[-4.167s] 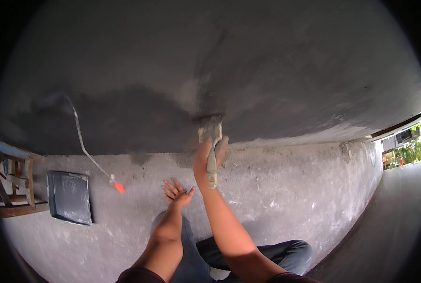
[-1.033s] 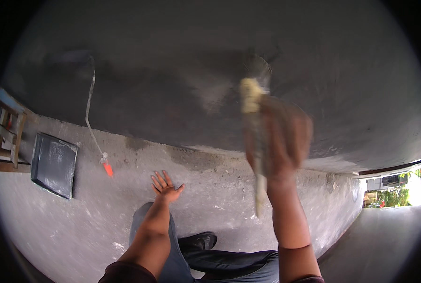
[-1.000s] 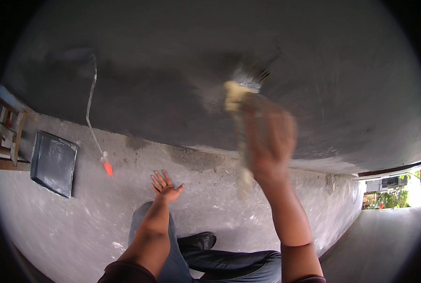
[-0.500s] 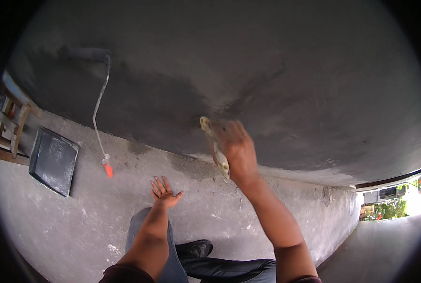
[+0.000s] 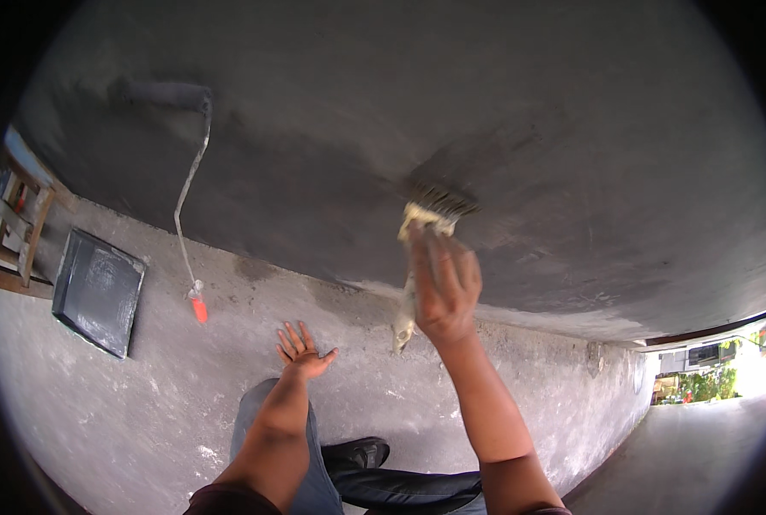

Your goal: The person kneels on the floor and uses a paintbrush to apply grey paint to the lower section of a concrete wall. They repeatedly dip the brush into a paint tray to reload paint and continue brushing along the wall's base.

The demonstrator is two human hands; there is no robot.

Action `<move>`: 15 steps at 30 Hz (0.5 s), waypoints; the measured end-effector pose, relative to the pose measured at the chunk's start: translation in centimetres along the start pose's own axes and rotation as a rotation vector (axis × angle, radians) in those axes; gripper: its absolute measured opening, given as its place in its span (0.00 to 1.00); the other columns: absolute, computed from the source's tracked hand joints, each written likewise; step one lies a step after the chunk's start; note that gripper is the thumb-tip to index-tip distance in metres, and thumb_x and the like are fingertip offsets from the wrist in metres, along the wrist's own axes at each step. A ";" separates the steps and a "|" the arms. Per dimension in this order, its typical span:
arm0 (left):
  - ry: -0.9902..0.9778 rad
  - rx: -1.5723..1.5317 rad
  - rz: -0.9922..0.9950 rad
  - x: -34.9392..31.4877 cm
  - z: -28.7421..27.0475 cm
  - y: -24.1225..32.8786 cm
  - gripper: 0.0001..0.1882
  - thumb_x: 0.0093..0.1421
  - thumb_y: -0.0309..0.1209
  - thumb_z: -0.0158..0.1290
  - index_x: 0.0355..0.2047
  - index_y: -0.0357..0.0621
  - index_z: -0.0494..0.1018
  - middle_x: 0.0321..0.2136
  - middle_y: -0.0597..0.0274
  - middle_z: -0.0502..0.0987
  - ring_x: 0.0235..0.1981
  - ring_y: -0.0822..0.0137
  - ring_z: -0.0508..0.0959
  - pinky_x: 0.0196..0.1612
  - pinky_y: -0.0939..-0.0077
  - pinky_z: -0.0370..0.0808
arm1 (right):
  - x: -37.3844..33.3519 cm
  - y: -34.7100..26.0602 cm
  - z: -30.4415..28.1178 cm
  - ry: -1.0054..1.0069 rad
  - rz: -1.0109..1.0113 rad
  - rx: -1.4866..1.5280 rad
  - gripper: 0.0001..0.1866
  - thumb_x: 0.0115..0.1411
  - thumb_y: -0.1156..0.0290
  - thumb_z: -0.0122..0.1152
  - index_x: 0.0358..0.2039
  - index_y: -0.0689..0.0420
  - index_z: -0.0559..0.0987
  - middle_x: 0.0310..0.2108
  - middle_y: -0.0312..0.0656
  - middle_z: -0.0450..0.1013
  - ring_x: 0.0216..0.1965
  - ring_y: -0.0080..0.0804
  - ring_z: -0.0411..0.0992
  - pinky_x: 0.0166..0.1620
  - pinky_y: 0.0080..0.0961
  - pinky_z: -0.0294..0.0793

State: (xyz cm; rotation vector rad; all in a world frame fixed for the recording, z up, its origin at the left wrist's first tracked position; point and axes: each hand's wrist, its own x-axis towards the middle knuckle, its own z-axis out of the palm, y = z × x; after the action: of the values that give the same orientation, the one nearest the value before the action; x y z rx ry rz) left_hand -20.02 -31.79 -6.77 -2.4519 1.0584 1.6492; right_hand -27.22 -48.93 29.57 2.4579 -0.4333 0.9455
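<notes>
My right hand [image 5: 445, 287] is closed around a wide paintbrush [image 5: 428, 219] with a worn, paint-smeared pale handle. Its dark bristles press against the grey wall [image 5: 572, 146], where darker, wet-looking patches spread around the brush. The handle's end sticks out below my fingers. Down on the rough floor [image 5: 374, 378], my left hand [image 5: 306, 352] lies with its fingers spread and nothing in it. To its left, a paint roller [image 5: 170, 94] leans on the wall, its dark sleeve up and its orange grip [image 5: 198, 310] on the floor.
A dark paint tray [image 5: 99, 292] streaked with grey lies on the floor at left. Beyond it stands a wooden frame [image 5: 35, 227]. My bent legs and a black shoe [image 5: 357, 452] are close below. At far right is a bright opening with plants [image 5: 709, 384].
My right hand has swung the brush to the right and turned it, so the bristles now show against the wall. The left hand stays in place.
</notes>
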 end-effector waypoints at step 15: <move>-0.004 -0.018 0.000 -0.7 -0.3 0.0 0.70 0.61 0.79 0.42 0.75 0.47 0.11 0.73 0.41 0.05 0.73 0.38 0.06 0.73 0.33 0.17 | 6.4 1.4 -3.5 0.061 0.014 0.246 0.18 0.56 0.74 0.71 0.48 0.62 0.85 0.45 0.39 0.79 0.43 0.35 0.78 0.43 0.33 0.76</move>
State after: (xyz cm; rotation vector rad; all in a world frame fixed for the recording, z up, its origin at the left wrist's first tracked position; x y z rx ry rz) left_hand -19.91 -31.53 -6.00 -2.4586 1.0480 1.6707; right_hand -25.21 -49.05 36.76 2.6376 -0.3307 1.1364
